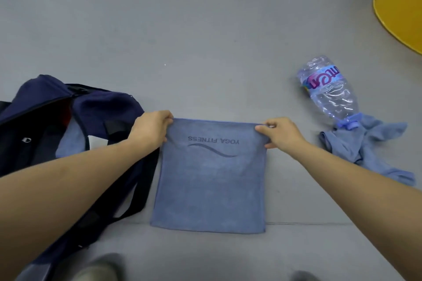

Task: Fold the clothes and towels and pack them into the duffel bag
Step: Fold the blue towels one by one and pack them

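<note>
Head view: we pinch the towel (210, 185) at its far corners, left grip (151, 129) and right grip (277, 132) — duffel bag (100, 109) just beside the left.

Mostly matt cloth, one glossy plastic

The towel (209, 180) at centre is matt, finely napped cloth; the bag (45, 107) at left, dull woven fabric; the bottle (328, 93) at right, clear glossy crinkled plastic; the floor (182, 29), smooth and matt.

left hand (152, 129) pinching, right hand (277, 133) pinching
</note>
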